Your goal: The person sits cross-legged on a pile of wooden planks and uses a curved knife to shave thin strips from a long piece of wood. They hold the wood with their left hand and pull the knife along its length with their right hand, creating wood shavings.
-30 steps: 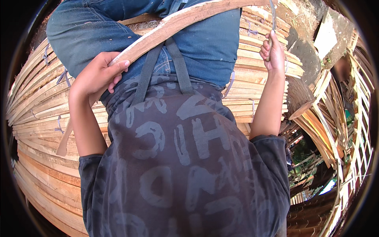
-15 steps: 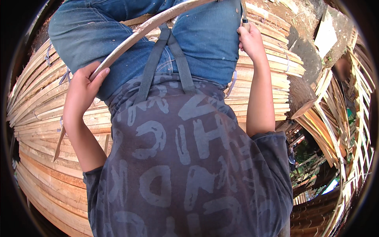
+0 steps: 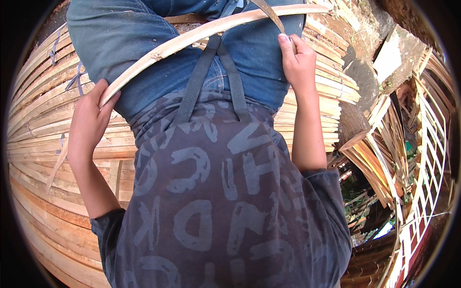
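Observation:
A long, pale, curved strip of wood (image 3: pixel 180 44) slants across my lap, rising from lower left to upper right. My left hand (image 3: pixel 88 122) is closed round its near left end, thumb and fingers pinching it. In my right hand (image 3: pixel 300 62) is the handle of a knife, mostly covered by my fingers, with the thumb along its top. The knife's narrow dark blade (image 3: pixel 272 16) points up and to the left and crosses the strip near its far end. Whether the edge touches the wood I cannot tell.
Bundles of wooden slats (image 3: pixel 45 149), tied with bluish ties (image 3: pixel 76 80), lie under and on both sides of my legs. A cut log (image 3: pixel 354 128) and pale stone-like slabs (image 3: pixel 396 57) sit at the right. Beyond them are loose strips (image 3: pixel 372 165) and a lattice (image 3: pixel 427 158).
The knife has tilted from upright to leaning left across the strip. The strip's far end has come into view at the right. My left hand has shifted slightly left.

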`<state>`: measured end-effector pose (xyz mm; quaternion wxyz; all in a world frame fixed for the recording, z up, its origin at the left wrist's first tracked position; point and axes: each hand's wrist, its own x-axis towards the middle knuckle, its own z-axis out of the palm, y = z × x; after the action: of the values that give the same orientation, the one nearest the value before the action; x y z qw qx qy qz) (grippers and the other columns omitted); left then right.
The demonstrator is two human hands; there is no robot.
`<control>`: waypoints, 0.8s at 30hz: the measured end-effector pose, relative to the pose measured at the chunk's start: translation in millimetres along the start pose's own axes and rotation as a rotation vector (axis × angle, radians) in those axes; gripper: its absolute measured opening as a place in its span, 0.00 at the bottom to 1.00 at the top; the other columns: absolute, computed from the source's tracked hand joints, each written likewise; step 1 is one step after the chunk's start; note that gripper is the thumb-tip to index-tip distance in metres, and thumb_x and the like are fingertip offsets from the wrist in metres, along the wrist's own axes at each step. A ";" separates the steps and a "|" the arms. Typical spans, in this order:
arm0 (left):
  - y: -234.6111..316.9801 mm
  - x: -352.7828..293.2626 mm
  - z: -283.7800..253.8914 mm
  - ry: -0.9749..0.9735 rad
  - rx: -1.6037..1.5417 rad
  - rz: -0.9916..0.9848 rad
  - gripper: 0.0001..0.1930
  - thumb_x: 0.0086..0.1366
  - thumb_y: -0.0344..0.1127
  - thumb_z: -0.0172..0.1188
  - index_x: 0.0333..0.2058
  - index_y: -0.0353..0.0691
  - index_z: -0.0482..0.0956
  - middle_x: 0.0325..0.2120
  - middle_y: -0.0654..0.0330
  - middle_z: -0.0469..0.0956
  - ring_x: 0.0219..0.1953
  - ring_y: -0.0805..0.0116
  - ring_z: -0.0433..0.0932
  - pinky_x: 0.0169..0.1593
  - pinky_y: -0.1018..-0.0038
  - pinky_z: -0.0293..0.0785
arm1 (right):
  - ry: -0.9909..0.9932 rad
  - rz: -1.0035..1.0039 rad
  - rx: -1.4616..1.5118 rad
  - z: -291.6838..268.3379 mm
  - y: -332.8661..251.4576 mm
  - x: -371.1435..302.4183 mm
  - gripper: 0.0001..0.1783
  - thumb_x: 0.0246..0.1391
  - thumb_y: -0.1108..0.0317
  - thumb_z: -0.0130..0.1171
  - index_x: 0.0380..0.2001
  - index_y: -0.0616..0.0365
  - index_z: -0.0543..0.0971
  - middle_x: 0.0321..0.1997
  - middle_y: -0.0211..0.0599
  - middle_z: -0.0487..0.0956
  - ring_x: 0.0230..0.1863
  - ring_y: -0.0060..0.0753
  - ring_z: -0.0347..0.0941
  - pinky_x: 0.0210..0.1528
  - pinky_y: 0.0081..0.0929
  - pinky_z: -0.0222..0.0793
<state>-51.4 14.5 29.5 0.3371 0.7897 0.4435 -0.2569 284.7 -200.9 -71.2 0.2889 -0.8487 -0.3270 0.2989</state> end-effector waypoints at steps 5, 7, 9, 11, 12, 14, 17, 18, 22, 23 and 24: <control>-10.6 5.9 -1.5 -0.191 -0.177 -0.048 0.16 0.70 0.39 0.54 0.30 0.31 0.66 0.20 0.50 0.60 0.26 0.60 0.57 0.32 0.67 0.61 | -0.044 -0.013 -0.185 10.6 -26.0 -6.2 0.25 0.56 0.49 0.62 0.20 0.61 0.76 0.15 0.49 0.74 0.20 0.56 0.73 0.22 0.41 0.67; -14.5 10.3 -3.0 -0.233 -0.213 -0.044 0.17 0.71 0.41 0.53 0.31 0.30 0.67 0.20 0.52 0.59 0.26 0.65 0.57 0.33 0.68 0.62 | -0.032 -0.013 -0.221 14.0 -29.4 -5.3 0.25 0.56 0.48 0.62 0.20 0.61 0.76 0.15 0.50 0.74 0.20 0.57 0.73 0.22 0.41 0.67; -19.9 14.3 -4.7 -0.256 -0.237 -0.025 0.19 0.71 0.43 0.53 0.30 0.29 0.69 0.19 0.50 0.62 0.25 0.62 0.59 0.34 0.67 0.64 | -0.008 -0.013 -0.264 16.4 -33.7 -2.8 0.26 0.56 0.47 0.61 0.21 0.61 0.76 0.16 0.51 0.75 0.21 0.58 0.74 0.23 0.42 0.68; -20.2 16.3 -6.4 -0.275 -0.266 -0.041 0.19 0.71 0.44 0.53 0.31 0.29 0.70 0.19 0.51 0.63 0.26 0.64 0.60 0.35 0.67 0.64 | 0.031 -0.011 -0.304 18.4 -36.7 0.3 0.26 0.55 0.45 0.61 0.21 0.60 0.77 0.17 0.52 0.75 0.22 0.59 0.75 0.24 0.44 0.69; -19.8 17.4 -7.0 -0.283 -0.279 -0.048 0.19 0.71 0.44 0.53 0.32 0.29 0.71 0.19 0.52 0.64 0.26 0.65 0.61 0.35 0.68 0.64 | 0.042 -0.029 -0.346 17.8 -35.6 2.3 0.27 0.55 0.44 0.61 0.22 0.60 0.77 0.17 0.52 0.76 0.23 0.60 0.75 0.24 0.44 0.69; -20.0 19.4 -7.6 -0.308 -0.298 -0.041 0.20 0.71 0.44 0.52 0.32 0.28 0.72 0.19 0.52 0.65 0.26 0.65 0.61 0.36 0.68 0.65 | 0.061 -0.065 -0.427 15.8 -30.5 7.8 0.27 0.55 0.43 0.60 0.22 0.60 0.77 0.17 0.52 0.76 0.23 0.60 0.75 0.24 0.45 0.69; -18.3 20.7 -12.2 -0.339 -0.293 -0.055 0.20 0.71 0.45 0.52 0.33 0.28 0.72 0.20 0.53 0.66 0.27 0.66 0.63 0.36 0.68 0.65 | 0.105 -0.024 -0.489 8.4 -19.6 15.7 0.28 0.55 0.42 0.59 0.23 0.59 0.78 0.18 0.52 0.77 0.24 0.60 0.76 0.26 0.46 0.70; -19.7 21.3 -12.7 -0.350 -0.289 -0.061 0.20 0.71 0.45 0.52 0.33 0.27 0.72 0.20 0.53 0.66 0.27 0.66 0.63 0.36 0.68 0.65 | 0.092 0.039 -0.488 -1.4 -12.3 21.4 0.28 0.56 0.41 0.59 0.23 0.60 0.78 0.19 0.52 0.77 0.24 0.60 0.75 0.27 0.46 0.70; -23.0 25.1 -10.9 -0.361 -0.324 -0.051 0.21 0.71 0.45 0.53 0.35 0.27 0.74 0.21 0.52 0.68 0.28 0.68 0.65 0.37 0.69 0.66 | 0.082 -0.019 -0.540 -8.0 -4.3 28.9 0.29 0.57 0.42 0.58 0.23 0.61 0.78 0.18 0.53 0.76 0.24 0.60 0.75 0.27 0.45 0.70; -19.6 25.8 -14.7 -0.370 -0.316 -0.067 0.21 0.71 0.45 0.53 0.35 0.26 0.75 0.21 0.53 0.69 0.28 0.68 0.65 0.37 0.69 0.66 | 0.064 -0.025 -0.545 -10.2 -5.1 29.0 0.29 0.57 0.42 0.58 0.23 0.61 0.78 0.18 0.53 0.76 0.24 0.60 0.75 0.26 0.45 0.70; -17.7 26.5 -16.0 -0.379 -0.307 -0.082 0.21 0.71 0.45 0.53 0.36 0.26 0.75 0.21 0.53 0.69 0.28 0.68 0.66 0.37 0.69 0.67 | 0.048 -0.022 -0.530 -11.2 -8.3 28.2 0.29 0.57 0.42 0.58 0.23 0.62 0.77 0.18 0.53 0.76 0.23 0.60 0.75 0.26 0.45 0.70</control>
<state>-52.6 47.3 15.7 0.5199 0.6482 0.4378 -0.3434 306.5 -178.6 -67.3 0.0677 -0.8980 -0.3960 0.1794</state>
